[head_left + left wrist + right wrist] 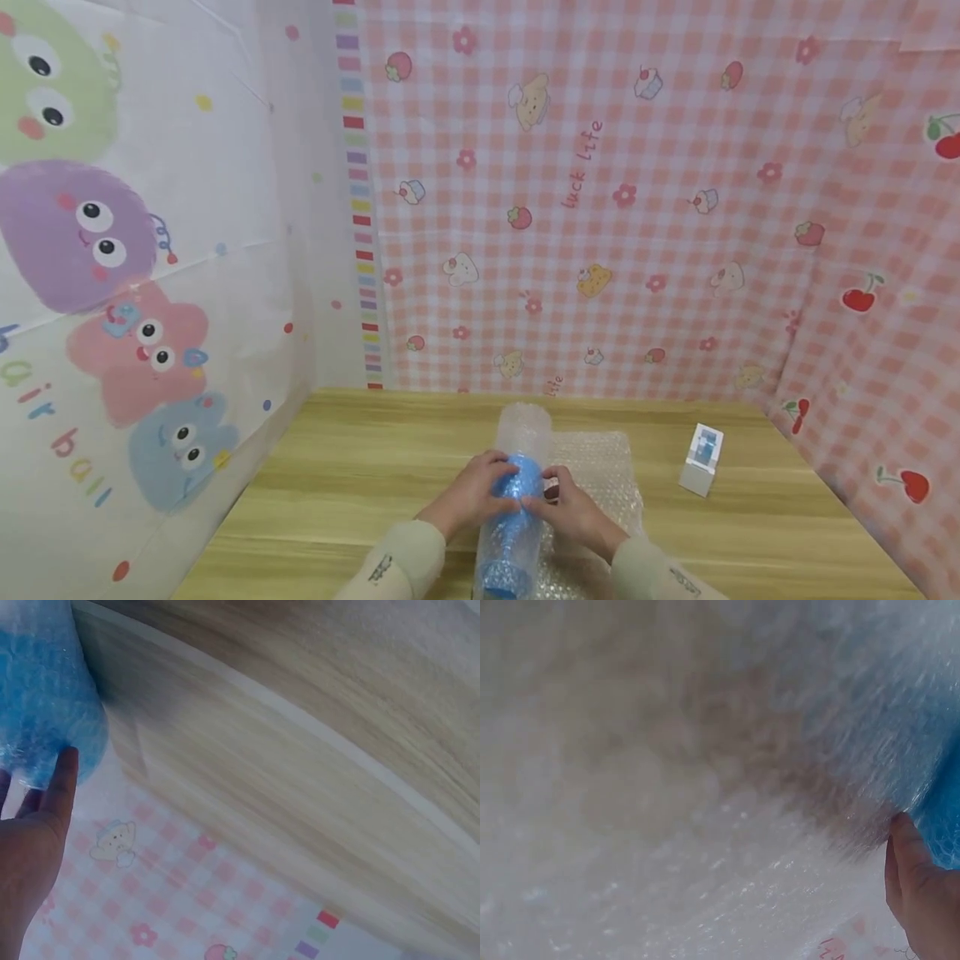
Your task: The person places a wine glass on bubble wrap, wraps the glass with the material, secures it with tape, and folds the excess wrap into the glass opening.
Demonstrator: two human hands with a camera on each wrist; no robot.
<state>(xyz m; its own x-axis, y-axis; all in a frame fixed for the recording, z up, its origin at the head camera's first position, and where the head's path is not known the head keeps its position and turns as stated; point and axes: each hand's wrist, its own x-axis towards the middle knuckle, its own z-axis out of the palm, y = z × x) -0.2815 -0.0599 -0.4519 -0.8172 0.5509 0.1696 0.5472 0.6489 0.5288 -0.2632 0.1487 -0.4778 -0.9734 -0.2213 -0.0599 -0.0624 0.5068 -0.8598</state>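
A blue cylindrical object [522,481] lies rolled in clear bubble wrap [592,467] on the table. The wrap extends past its far end, and a loose flat part spreads to the right. My left hand [474,497] grips the roll from the left, fingers over its upper side and thumb near the middle. From the right, my right hand [576,510] holds the wrap against the roll, its thumb close to the left thumb. The left wrist view shows a finger [66,780] against the wrapped blue surface. Blurred wrap fills most of the right wrist view.
A small white box [700,460] with a bluish top stands on the right of the wooden table [360,467]. Patterned cloths hang behind the table [525,250] and at both sides.
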